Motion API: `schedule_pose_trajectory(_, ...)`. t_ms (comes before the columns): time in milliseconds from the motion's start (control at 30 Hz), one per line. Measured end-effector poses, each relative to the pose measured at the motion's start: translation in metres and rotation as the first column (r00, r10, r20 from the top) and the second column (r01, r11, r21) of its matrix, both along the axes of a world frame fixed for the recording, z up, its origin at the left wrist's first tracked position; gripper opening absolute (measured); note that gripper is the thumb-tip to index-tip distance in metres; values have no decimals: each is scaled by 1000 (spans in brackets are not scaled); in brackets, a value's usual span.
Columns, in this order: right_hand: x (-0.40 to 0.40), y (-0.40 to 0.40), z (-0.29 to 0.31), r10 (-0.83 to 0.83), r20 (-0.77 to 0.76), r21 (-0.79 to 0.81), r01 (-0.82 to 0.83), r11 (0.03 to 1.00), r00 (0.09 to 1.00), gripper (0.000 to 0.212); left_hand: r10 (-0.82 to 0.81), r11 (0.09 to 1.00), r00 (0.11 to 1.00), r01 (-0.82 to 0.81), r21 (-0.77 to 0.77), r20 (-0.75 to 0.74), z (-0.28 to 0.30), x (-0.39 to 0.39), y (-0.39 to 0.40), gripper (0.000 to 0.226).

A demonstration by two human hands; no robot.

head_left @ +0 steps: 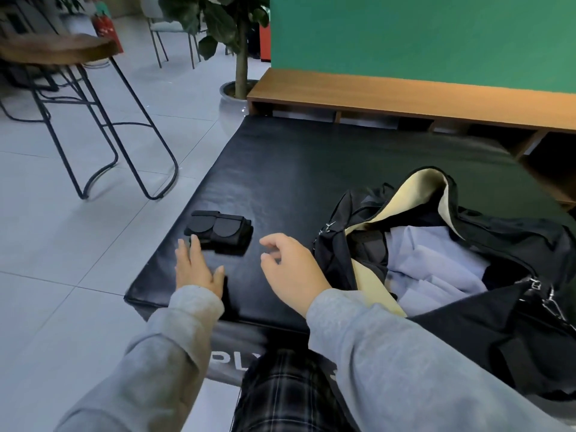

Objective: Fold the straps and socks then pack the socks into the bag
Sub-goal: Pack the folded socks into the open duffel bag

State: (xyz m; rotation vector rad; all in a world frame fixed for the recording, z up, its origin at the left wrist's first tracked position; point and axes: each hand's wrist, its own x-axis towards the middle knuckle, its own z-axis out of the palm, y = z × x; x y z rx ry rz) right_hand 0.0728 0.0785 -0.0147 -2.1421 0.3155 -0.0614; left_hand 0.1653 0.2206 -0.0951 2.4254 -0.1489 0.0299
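From the head view, a black padded surface (pixel 311 169) carries a compact black folded bundle (pixel 219 232) near its front left corner; it looks like the folded straps, though whether socks are in it I cannot tell, since black on black hides the detail. The left hand (pixel 196 269) lies flat with straight, spread fingers, its fingertips (pixel 195 241) touching the bundle's near edge, and it holds nothing. The right hand (pixel 293 269) hovers just right of the bundle with loosely curled fingers, also holding nothing. To the right sits the black bag (pixel 467 244), unzipped, its cream lining flap turned up and pale blue clothing (pixel 436 263) visible inside. No separate socks are plainly visible. The risk from here, as I judge it, is that a one-handed lift lets the stacked folds spring open, because nothing binds them. The bundle also sits near the surface's left edge, so a careless push could slide it onto the tiled floor (pixel 62 244). The upturned flap could sag over the bag's mouth and catch whatever goes in.
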Motion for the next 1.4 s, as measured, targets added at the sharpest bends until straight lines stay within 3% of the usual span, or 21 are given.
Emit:
schedule_pose_trajectory(100,8,4,-14,35,-69,17,-34,999,997,38,-16,984,1000,19,-177,21,-2,14,3,78)
schedule_pose_trajectory(200,14,9,-29,58,-106,76,-50,996,993,43,-2,968,1000,6,-250,15,-3,30,5,78)
schedule_pose_trajectory(400,20,5,-51,-58,-57,263,71,962,997,51,-24,982,999,15,-189,-42,-3,43,2,72)
schedule_pose_trajectory(600,33,0,-56,-52,-39,259,61,964,998,53,-1,978,1000,-5,-208,-28,-2,56,1,63)
schedule_pose_trajectory(733,48,1,-60,-29,-52,241,41,970,998,57,-5,990,999,-2,-140,-49,-3,67,2,61)
schedule_pose_trajectory(1133,73,6,-54,50,-156,178,-21,984,987,57,-58,998,998,57,-30,-28,-1,70,1,47)
schedule_pose_trajectory(1400,64,2,-43,79,-226,153,-45,987,971,54,-94,994,995,92,-50,-38,4,53,-1,41)
